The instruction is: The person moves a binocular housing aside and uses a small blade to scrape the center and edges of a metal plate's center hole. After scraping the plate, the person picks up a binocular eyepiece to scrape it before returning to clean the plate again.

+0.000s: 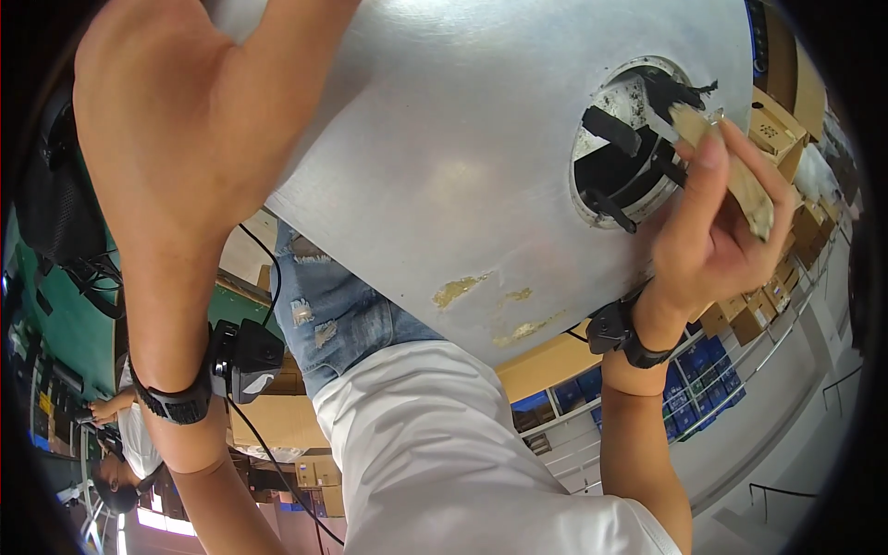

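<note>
My right hand is closed around a flat, tan, wooden-looking stick with a rough, frayed upper end. That end is beside the round opening in a large grey metal-looking panel. Black strips cross the opening and stick out over its rim, and the pale surface inside is speckled dark. Large and close at the upper left, my left hand overlaps the panel's left side in the picture. Its fingers run past the top edge, so what they hold or touch is hidden.
Gold-brown worn patches mark the panel's near part. Both wrists carry black strapped devices, with a black cable hanging by the left one. Cardboard boxes and blue bins are stacked around. Another person is at the far left.
</note>
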The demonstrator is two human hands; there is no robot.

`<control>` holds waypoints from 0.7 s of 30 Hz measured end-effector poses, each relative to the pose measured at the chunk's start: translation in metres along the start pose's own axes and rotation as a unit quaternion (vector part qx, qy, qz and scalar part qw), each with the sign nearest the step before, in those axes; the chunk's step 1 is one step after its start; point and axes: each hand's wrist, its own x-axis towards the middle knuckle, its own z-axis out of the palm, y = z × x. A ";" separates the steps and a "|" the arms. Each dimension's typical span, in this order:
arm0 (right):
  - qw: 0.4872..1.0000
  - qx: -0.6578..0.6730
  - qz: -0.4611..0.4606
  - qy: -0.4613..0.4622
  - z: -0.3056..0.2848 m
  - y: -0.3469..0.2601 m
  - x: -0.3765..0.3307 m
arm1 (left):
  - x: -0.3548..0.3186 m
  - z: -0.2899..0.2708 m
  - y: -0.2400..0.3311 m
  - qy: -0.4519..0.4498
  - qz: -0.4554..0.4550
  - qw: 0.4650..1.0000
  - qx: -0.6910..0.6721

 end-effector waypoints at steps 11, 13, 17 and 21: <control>0.999 -0.025 0.019 -0.038 -0.005 -0.003 0.002 | 0.004 0.007 -0.004 0.047 0.120 0.989 0.070; 1.000 -0.008 0.020 0.022 -0.006 -0.006 -0.002 | 0.004 0.007 -0.006 0.057 0.142 0.985 0.084; 0.999 -0.025 0.028 0.004 -0.003 -0.005 -0.001 | 0.005 0.011 -0.009 0.077 0.188 0.974 0.102; 0.999 -0.028 0.032 -0.006 -0.004 -0.004 -0.003 | 0.014 0.011 -0.009 0.098 0.233 0.958 0.133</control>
